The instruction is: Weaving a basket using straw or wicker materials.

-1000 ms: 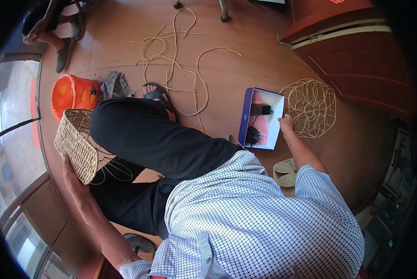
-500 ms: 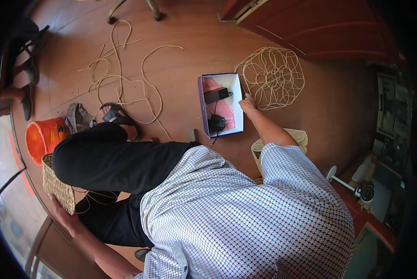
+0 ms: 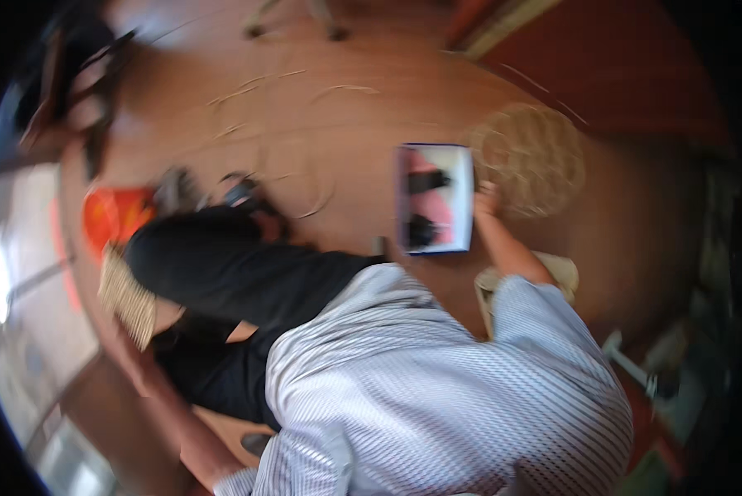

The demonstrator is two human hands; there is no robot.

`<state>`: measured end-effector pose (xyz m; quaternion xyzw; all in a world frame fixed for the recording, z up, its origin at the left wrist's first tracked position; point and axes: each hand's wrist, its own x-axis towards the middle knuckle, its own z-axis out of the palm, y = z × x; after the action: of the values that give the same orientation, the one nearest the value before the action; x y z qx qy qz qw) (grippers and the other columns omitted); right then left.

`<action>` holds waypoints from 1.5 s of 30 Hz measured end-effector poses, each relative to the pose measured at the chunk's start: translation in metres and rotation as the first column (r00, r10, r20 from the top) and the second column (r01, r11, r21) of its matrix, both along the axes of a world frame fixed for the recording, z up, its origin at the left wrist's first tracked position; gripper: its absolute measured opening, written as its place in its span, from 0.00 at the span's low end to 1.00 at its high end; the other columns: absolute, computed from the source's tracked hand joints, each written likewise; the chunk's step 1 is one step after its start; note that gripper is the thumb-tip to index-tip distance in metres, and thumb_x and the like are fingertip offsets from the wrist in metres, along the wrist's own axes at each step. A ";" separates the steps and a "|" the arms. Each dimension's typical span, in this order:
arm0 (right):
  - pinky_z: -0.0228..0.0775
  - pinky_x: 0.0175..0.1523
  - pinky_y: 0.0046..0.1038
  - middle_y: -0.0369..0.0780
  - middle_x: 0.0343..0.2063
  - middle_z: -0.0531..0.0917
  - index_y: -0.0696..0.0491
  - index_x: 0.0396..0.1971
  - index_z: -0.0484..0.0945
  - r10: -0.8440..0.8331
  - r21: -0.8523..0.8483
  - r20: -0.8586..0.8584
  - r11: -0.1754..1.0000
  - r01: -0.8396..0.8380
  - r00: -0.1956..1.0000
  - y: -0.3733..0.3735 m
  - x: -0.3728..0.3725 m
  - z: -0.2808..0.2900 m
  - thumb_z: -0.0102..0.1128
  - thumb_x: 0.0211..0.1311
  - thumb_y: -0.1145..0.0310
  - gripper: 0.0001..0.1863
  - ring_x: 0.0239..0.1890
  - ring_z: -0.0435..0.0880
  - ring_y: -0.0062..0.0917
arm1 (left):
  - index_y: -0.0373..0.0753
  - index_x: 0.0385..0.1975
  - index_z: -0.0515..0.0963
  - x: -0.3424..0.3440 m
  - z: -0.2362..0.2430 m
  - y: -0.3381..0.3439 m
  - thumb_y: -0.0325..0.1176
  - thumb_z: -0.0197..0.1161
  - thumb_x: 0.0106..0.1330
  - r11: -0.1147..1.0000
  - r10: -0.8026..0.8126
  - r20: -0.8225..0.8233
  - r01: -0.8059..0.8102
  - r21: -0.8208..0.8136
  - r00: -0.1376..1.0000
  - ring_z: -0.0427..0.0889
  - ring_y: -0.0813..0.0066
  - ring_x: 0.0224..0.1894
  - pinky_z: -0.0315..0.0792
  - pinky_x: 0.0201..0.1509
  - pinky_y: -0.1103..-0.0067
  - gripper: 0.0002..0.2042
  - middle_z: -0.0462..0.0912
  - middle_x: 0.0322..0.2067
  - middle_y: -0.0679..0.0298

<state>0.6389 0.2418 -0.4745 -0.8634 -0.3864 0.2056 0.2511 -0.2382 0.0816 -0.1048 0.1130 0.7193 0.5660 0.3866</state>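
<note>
My left hand (image 3: 119,331) grips the side of a tan woven basket (image 3: 127,293) beside my bent black-trousered leg. My right hand (image 3: 485,198) is at the right rim of an open blue-and-white box (image 3: 462,198), apparently gripping it. Inside the box are pink lining and two black objects (image 3: 427,180). Right of that hand lies a pale openwork frame (image 3: 530,161). The picture is smeared by motion, so fingertips are unclear.
An orange bucket (image 3: 110,215) and grey cloth (image 3: 175,190) lie left. Loose cord (image 3: 321,198) crosses the floor. Another person (image 3: 81,91) is at upper left, chair legs (image 3: 296,21) at top, a red cabinet (image 3: 603,74) upper right, a woven item (image 3: 561,273) below the box.
The view has swung about and is now blurred. The box sits slightly farther up and left than a second ago, with my right hand still at it; my left hand still holds the basket.
</note>
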 end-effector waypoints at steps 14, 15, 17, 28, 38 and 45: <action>0.75 0.64 0.37 0.53 0.56 0.86 0.58 0.63 0.77 0.292 -0.282 -0.079 0.910 -0.303 0.953 0.056 -0.075 0.072 0.69 0.55 0.70 0.32 0.58 0.86 0.42 | 0.28 0.61 0.76 0.016 0.031 -0.021 0.40 0.58 0.82 0.938 0.127 0.053 -0.138 0.318 0.990 0.90 0.66 0.48 0.87 0.53 0.71 0.21 0.87 0.53 0.52; 0.75 0.64 0.37 0.53 0.56 0.86 0.58 0.63 0.77 0.309 -0.277 -0.086 0.906 -0.321 0.947 0.058 -0.081 0.074 0.69 0.55 0.70 0.32 0.58 0.86 0.42 | 0.28 0.60 0.77 0.016 0.033 -0.024 0.41 0.58 0.82 0.935 0.124 0.020 -0.123 0.332 0.992 0.90 0.67 0.48 0.88 0.51 0.72 0.20 0.87 0.52 0.52; 0.75 0.65 0.37 0.53 0.58 0.85 0.59 0.64 0.76 0.395 -0.297 -0.044 0.872 -0.389 0.918 0.059 -0.095 0.082 0.70 0.56 0.70 0.33 0.59 0.85 0.43 | 0.29 0.58 0.78 0.015 0.041 -0.028 0.40 0.60 0.81 0.927 0.160 0.000 -0.150 0.343 0.987 0.91 0.70 0.45 0.88 0.49 0.74 0.19 0.88 0.50 0.54; 0.75 0.35 0.25 0.35 0.34 0.84 0.51 0.55 0.85 0.342 -0.495 -0.425 0.687 -0.532 0.838 0.032 -0.173 0.125 0.67 0.62 0.70 0.19 0.33 0.82 0.21 | 0.32 0.52 0.81 0.004 0.041 -0.023 0.37 0.63 0.80 0.930 0.226 -0.235 -0.138 0.340 0.945 0.89 0.77 0.40 0.85 0.43 0.80 0.14 0.90 0.44 0.60; 0.74 0.31 0.22 0.35 0.31 0.85 0.56 0.52 0.85 0.312 -0.485 -0.613 0.576 -0.658 0.725 -0.013 -0.220 0.148 0.68 0.65 0.70 0.16 0.29 0.82 0.19 | 0.35 0.44 0.79 -0.062 0.018 0.060 0.39 0.66 0.73 0.924 -0.303 -0.869 -0.102 -0.368 0.391 0.85 0.53 0.40 0.76 0.47 0.61 0.13 0.85 0.37 0.50; 0.69 0.24 0.22 0.36 0.27 0.85 0.56 0.50 0.86 0.335 -0.460 -0.635 0.560 -0.689 0.696 -0.026 -0.210 0.155 0.67 0.69 0.70 0.12 0.20 0.78 0.19 | 0.36 0.40 0.77 -0.116 -0.038 0.080 0.35 0.67 0.68 0.851 -0.501 -0.834 -0.045 -0.524 0.232 0.82 0.46 0.52 0.77 0.56 0.55 0.09 0.85 0.40 0.48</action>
<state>0.4287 0.2158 -0.3192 -0.6551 -0.4525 0.6017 -0.0639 -0.3544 0.1611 -0.1429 0.4462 0.8841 0.1351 -0.0304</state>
